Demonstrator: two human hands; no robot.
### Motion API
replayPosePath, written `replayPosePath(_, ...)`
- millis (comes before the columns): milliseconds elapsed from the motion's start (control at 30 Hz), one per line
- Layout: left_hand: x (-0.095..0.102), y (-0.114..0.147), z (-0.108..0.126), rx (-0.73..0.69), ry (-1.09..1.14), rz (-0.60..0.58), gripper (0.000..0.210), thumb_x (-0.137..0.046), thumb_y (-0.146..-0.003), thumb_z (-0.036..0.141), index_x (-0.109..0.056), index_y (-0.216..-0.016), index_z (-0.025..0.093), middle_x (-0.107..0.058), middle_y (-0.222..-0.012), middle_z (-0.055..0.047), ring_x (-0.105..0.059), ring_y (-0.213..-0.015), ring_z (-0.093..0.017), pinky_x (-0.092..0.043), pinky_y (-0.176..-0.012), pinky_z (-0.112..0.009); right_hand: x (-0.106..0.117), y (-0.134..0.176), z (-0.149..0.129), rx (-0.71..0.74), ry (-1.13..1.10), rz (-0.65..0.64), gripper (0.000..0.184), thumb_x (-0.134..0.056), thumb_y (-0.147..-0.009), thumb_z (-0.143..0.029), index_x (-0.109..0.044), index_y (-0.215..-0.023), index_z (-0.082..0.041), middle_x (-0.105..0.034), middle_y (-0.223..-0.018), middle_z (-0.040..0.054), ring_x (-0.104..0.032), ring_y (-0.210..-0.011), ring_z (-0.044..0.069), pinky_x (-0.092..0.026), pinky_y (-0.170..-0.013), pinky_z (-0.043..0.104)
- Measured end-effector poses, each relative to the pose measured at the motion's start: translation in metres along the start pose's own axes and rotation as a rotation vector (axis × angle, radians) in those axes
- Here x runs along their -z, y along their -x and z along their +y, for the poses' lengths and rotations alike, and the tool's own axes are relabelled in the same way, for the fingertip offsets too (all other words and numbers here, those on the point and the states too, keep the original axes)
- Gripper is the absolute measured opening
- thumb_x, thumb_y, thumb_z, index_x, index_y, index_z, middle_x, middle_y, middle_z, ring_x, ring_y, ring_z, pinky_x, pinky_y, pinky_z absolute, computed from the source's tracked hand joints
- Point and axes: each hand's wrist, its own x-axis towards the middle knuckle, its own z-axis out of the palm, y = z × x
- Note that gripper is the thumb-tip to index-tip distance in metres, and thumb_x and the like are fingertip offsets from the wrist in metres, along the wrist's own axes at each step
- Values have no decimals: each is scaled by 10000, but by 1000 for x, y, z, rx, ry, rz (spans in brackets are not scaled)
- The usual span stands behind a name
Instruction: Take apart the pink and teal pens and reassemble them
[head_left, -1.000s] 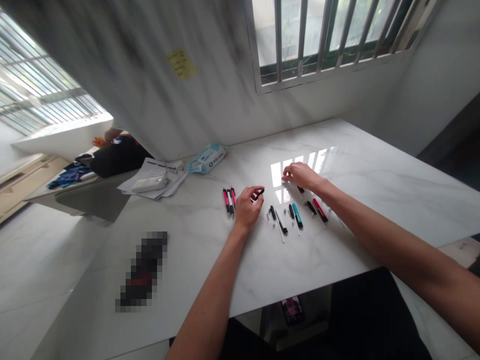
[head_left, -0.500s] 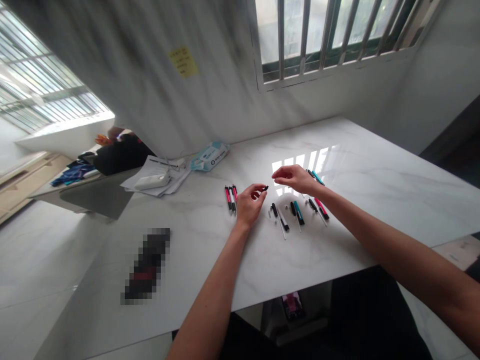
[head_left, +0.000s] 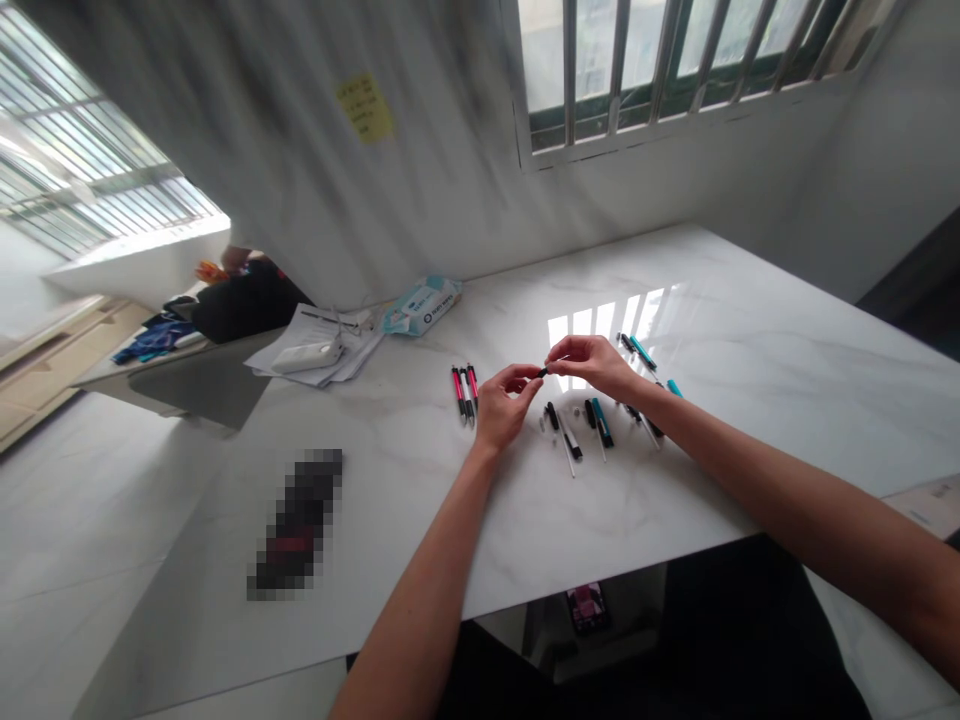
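My left hand (head_left: 504,405) pinches a short black pen part (head_left: 543,373) between thumb and fingertips, above the marble table. The fingertips of my right hand (head_left: 596,365) are closed at the other end of that part; whether a smaller piece is between them is hidden. Just below the hands lie pens taken apart: a white barrel (head_left: 571,440) with a black grip and thin refill, and a teal barrel (head_left: 602,422) with similar pieces. Another set of parts (head_left: 654,428) is partly covered by my right forearm. Beside my left wrist rest several whole pens (head_left: 464,393), red and white.
More teal and black pen pieces (head_left: 641,350) lie beyond my right wrist. A wipes pack (head_left: 424,306) and papers (head_left: 300,340) with a white device (head_left: 306,357) sit at the back left. A blurred-out dark object (head_left: 296,525) is at front left; a phone (head_left: 586,607) shows below the table edge.
My right hand has come left and slightly down to meet the black pen part in my left hand. The view has shifted slightly.
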Motion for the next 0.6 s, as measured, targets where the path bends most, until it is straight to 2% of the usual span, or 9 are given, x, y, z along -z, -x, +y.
replayPosePath(133,0,0,0,-8,4,-3,177,-751,-865,349,-787,-961,205,-793,-972,-54,-706,-780,-162,-556,-748,-287,3,0,2,-11,23,-60,291,-845,-753,-402,-746,-920,-185,-760,-883,47,-729,-836,195,-573,-800,358)
replayPosePath(267,0,1,0,-45,-42,6,153,-752,-862,320,-789,-967,215,-787,-957,-46,-675,-756,-155,-542,-733,-292,3,2,0,19,173,-63,309,-817,-793,-449,-774,-958,-191,-782,-876,54,-732,-812,192,-563,-790,340)
replayPosePath(400,-1,2,0,-120,-104,28,116,-741,-867,286,-793,-952,226,-779,-953,-46,-681,-818,-168,-537,-755,-302,1,6,-8,41,445,-45,357,-692,-903,-522,-768,-807,-186,-738,-686,25,-668,-638,153,-499,-663,290)
replayPosePath(467,-1,2,1,-120,-93,30,117,-739,-869,291,-794,-949,225,-778,-950,-49,-690,-832,-172,-541,-756,-303,1,7,-11,43,516,-47,418,-627,-945,-528,-750,-749,-180,-725,-660,25,-647,-609,143,-477,-636,277)
replayPosePath(600,0,2,1,-60,-34,39,147,-761,-851,320,-794,-949,216,-782,-947,-49,-700,-808,-169,-558,-761,-301,3,7,-10,76,480,-130,306,-671,-914,-474,-779,-955,-191,-771,-815,41,-701,-744,169,-534,-706,284)
